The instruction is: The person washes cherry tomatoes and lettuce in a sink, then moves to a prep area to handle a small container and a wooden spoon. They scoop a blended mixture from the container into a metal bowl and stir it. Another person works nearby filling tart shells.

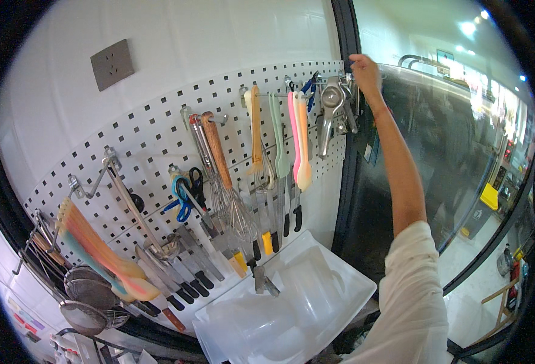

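Note:
My right hand (366,77) is raised at the right edge of a white pegboard (153,127), its fingers curled beside the end of a hook rail. Whether something is between the fingers cannot be told. Just left of it hang a metal citrus press (332,102) and blue-handled pliers or shears (311,88). Farther left hang pink and cream silicone spatulas (298,136), a green spatula (278,150), a wooden-handled brush (255,132) and a whisk with a wooden handle (219,154). My left hand is out of view.
Several knives (194,284) line the pegboard's lower edge. Scissors (185,195), ladles and sieves (85,314) hang at left. Below, a white tray (363,284) holds translucent plastic pitchers (310,282). A dark frame post (347,32) and a shiny steel cabinet side (422,145) stand at right.

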Tool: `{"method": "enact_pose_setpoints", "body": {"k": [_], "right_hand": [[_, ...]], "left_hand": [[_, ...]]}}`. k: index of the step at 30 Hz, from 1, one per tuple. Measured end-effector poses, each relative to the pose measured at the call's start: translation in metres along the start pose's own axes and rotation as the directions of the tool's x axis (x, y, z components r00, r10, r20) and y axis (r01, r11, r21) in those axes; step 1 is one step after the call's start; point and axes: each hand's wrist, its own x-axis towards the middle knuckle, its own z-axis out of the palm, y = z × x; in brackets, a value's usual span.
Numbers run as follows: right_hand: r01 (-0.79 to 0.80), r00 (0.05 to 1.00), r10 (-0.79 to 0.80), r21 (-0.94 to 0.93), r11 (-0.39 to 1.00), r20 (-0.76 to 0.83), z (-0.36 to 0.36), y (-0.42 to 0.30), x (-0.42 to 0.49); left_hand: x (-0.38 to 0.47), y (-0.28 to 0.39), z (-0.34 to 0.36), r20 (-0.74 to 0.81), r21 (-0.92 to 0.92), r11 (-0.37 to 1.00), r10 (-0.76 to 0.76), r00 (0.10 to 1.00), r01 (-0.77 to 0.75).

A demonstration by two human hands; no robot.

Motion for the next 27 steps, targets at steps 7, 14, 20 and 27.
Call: {"method": "enact_pose_setpoints", "body": {"k": [7,14,20,27], "right_hand": [[0.105,0.896,-0.179,0.2,0.974,0.405,-0.033,-0.074,-0.149],[0.002,0.809,-0.148,0.25,0.968,0.568,-0.013,-0.088,-0.152],[-0.625,0.746,-0.053,0.726,0.288,0.664,-0.034,-0.067,-0.137],[0.553,0.782,-0.6,0.259,0.792,0.169,-0.154,-0.094,-0.167]], "left_hand": [[-0.017,-0.004,0.001,-0.01,-0.005,1.0,0.014,1.0,-0.014],[-0.044,0.003,-0.012,0.021,-0.028,0.997,0.075,0.997,-0.075],[-0.083,0.011,-0.023,0.144,-0.122,0.985,0.142,0.979,-0.125],[-0.15,0.015,-0.046,-0.063,-0.015,0.976,0.218,0.974,-0.219]]}}
